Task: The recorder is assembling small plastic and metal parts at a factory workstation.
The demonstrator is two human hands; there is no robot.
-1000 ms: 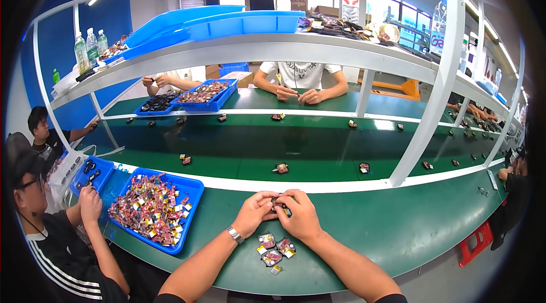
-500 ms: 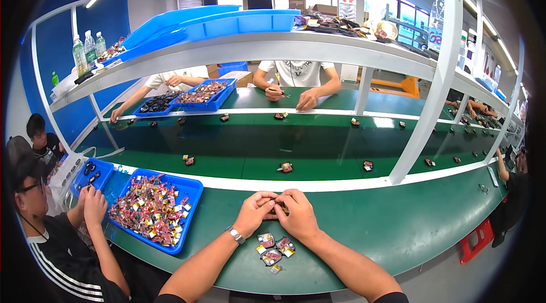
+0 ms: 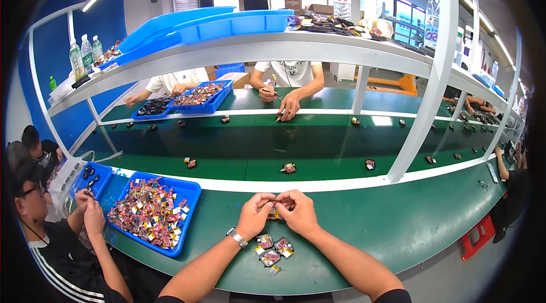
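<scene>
My left hand (image 3: 254, 215), with a metal-band watch on its wrist, and my right hand (image 3: 299, 212) meet over the green bench. Both sets of fingertips pinch a small electronic module (image 3: 274, 212); part of it shows dark and yellowish, and the fingers cover the rest. Nearer to me, between my forearms, three small black casings (image 3: 269, 257) with reddish circuit boards lie in a cluster. A small silver and yellow battery-like piece (image 3: 274, 270) sits just below them.
On the left, a blue tray (image 3: 185, 239) is heaped with reddish boards, beside a seated co-worker (image 3: 57, 257). Beyond a white rail (image 3: 239, 183) runs a green belt (image 3: 239, 155) carrying spaced modules. A white post (image 3: 424, 92) and a loaded shelf (image 3: 341, 47) stand ahead.
My fingers have shifted on the module, and more of its yellowish part shows below them. Across the belt, a co-worker's hand has reached down onto a module. The view has shifted slightly.
</scene>
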